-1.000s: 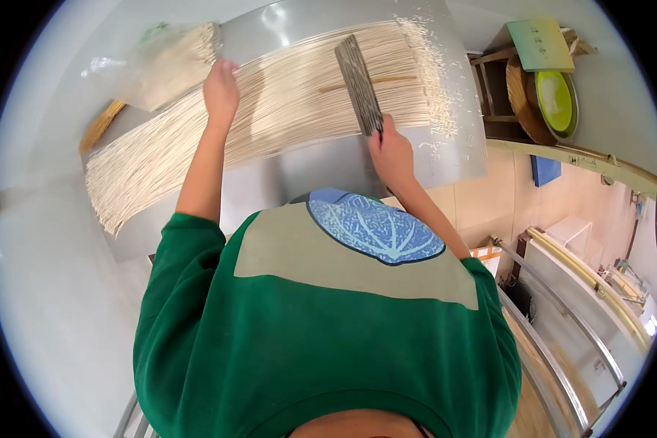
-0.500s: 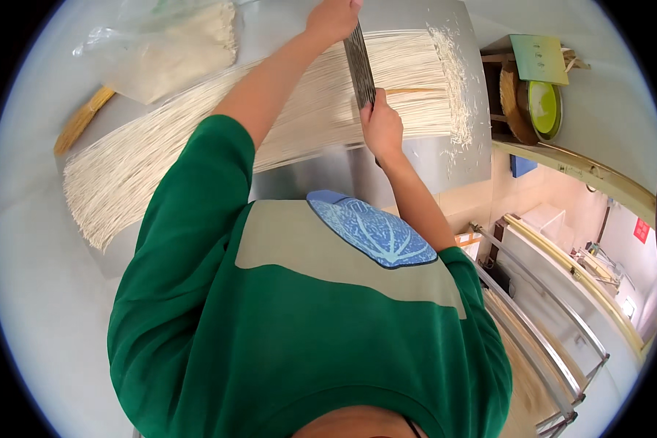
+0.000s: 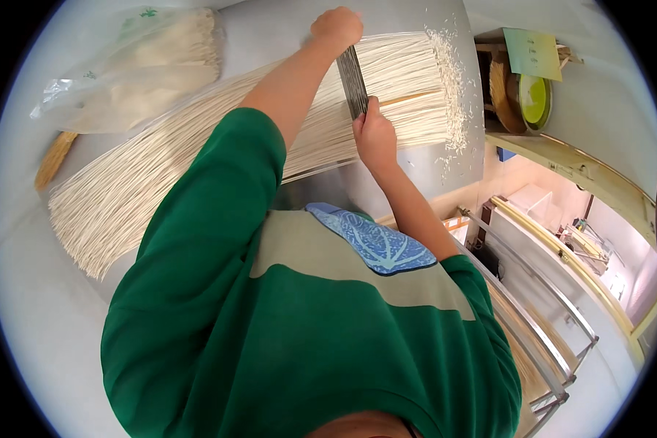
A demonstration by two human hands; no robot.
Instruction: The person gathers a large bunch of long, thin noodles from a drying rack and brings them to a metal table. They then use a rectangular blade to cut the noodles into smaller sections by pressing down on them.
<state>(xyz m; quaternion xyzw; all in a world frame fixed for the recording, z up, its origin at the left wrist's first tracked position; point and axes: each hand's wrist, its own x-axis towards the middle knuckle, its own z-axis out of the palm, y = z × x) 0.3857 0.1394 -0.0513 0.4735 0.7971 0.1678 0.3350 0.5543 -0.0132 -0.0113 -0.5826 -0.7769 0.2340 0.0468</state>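
Observation:
A wide layer of long, thin, pale dried noodles [image 3: 270, 120] lies across a metal work surface. Over it stretches a long dark metal strip [image 3: 352, 84], blade-like or ruler-like, set crosswise to the strands. My left hand [image 3: 338, 28] is closed on the strip's far end, beyond the noodles' far edge. At the near end my right hand [image 3: 377, 139] is closed round it, thumb along the top. Short noodle pieces [image 3: 456, 120] are scattered at the right end of the layer. A thin brownish strip [image 3: 409, 97] lies along the strands, right of the metal strip.
A clear plastic bag [image 3: 150, 69] of noodles lies at the far left, beside a straw brush [image 3: 55, 159]. On the right are a green bowl [image 3: 534, 101], a greenish card [image 3: 531, 53] and a brown round item [image 3: 505, 93]. A metal-railed rack [image 3: 536, 328] stands at lower right.
The whole view has shifted slightly. Both hands sit a little lower in the picture with the metal strip still between them, its place on the noodles nearly the same.

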